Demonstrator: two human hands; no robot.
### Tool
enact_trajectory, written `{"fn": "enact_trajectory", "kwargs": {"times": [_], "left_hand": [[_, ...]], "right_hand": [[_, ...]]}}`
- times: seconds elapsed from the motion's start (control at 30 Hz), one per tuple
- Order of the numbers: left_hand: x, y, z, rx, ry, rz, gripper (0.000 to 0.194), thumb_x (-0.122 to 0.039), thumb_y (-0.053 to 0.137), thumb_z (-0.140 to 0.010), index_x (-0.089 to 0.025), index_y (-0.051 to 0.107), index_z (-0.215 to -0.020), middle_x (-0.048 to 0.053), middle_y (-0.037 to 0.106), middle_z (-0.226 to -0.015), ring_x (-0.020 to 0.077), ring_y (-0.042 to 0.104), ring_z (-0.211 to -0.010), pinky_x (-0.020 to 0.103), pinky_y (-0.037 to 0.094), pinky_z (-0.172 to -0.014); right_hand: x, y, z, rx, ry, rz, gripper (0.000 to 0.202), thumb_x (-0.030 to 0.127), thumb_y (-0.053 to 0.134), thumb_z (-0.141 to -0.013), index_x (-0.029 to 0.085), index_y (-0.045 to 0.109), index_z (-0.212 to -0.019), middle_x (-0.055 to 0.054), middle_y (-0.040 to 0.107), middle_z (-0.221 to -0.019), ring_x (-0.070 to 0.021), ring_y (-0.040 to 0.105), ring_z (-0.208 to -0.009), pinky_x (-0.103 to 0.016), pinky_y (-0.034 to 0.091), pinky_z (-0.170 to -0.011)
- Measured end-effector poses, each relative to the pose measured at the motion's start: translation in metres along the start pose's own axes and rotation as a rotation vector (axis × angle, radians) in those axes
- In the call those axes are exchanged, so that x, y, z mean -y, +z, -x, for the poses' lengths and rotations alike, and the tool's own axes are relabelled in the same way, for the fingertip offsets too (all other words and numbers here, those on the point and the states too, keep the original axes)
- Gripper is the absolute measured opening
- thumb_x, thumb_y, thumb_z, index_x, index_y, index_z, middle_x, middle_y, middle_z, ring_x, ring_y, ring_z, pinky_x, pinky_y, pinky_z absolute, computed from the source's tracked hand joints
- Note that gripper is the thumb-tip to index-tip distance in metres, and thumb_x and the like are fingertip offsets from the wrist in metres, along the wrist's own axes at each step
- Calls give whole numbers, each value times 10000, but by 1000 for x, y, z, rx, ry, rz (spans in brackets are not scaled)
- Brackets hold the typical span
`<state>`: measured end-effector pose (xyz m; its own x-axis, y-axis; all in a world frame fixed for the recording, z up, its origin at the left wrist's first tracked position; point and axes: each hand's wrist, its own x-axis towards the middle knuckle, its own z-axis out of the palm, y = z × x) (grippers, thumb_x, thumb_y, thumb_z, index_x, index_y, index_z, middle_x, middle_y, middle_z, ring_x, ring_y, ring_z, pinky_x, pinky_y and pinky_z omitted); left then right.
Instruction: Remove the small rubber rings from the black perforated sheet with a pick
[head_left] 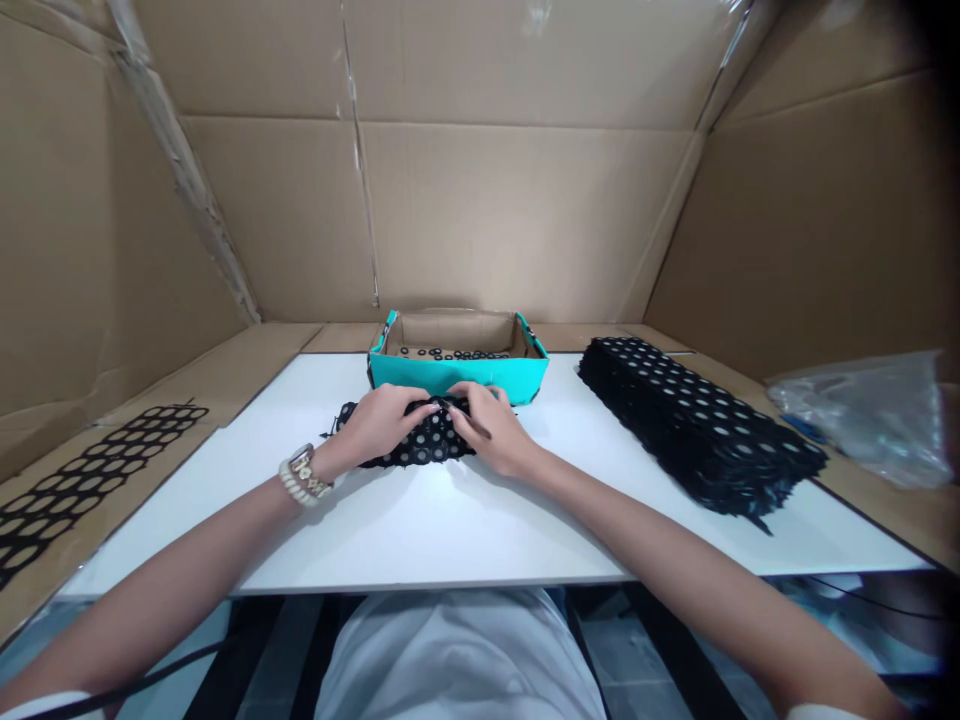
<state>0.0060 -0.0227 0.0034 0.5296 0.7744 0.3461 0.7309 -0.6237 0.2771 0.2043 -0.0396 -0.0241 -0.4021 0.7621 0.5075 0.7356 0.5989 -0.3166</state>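
My left hand and my right hand work close together over a black sheet with rows of round, pale-centred rings, which lies on the white table in front of me. Both hands have their fingers bent and thumbs pressed to the sheet's far edge, the fingertips nearly meeting. Any small piece between the fingertips is hidden. Just beyond the hands stands an open teal cardboard box. Small black rings lie inside it.
On the right rests a thick stack of black ringed sheets. A clear plastic bag lies past it. At left, a black lattice sheet with open holes lies on cardboard. Cardboard walls surround the white table.
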Motion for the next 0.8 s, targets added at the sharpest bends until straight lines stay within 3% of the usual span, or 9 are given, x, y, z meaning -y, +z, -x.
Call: {"fn": "enact_trajectory", "kwargs": {"times": [0.13,0.3,0.47,0.67,0.8], "left_hand": [[15,2,-7,36,11,169,393,-454,395,-942,-166,586,-755,18,654,-780,175,567,-735,271,342,-659],[23,3,-9,80,25,221,385,-457,403,-934,-161,560,-745,10,624,-761,171,544,-737,271,339,-666],[23,-3,-9,125,69,220,433,-514,387,-926,-160,528,-720,-2,573,-717,157,501,-698,264,316,-640],[23,-6,-9,161,61,211,443,-579,557,-811,-158,508,-685,-25,515,-675,141,454,-666,247,285,-599],[24,-5,-8,138,62,161,453,-577,574,-800,-155,504,-654,-23,505,-633,139,445,-631,248,270,-578]], "right_hand": [[-10,-8,2,53,-13,-201,245,356,266,-992,200,445,-931,-59,575,-1004,-192,513,-968,-381,355,-934],[-6,-8,2,131,-107,-180,427,300,250,-994,183,499,-667,-42,553,-979,-181,481,-1058,-415,238,-1039],[-4,-9,3,108,-103,-134,401,263,317,-976,175,544,-658,-40,528,-967,-172,473,-1000,-406,261,-992],[0,-12,4,71,-158,-34,360,260,348,-974,166,527,-675,-41,539,-994,-172,449,-938,-373,302,-875],[-1,-11,4,73,-186,-18,343,250,338,-979,165,523,-704,-40,545,-1027,-168,443,-937,-368,295,-873]]}}
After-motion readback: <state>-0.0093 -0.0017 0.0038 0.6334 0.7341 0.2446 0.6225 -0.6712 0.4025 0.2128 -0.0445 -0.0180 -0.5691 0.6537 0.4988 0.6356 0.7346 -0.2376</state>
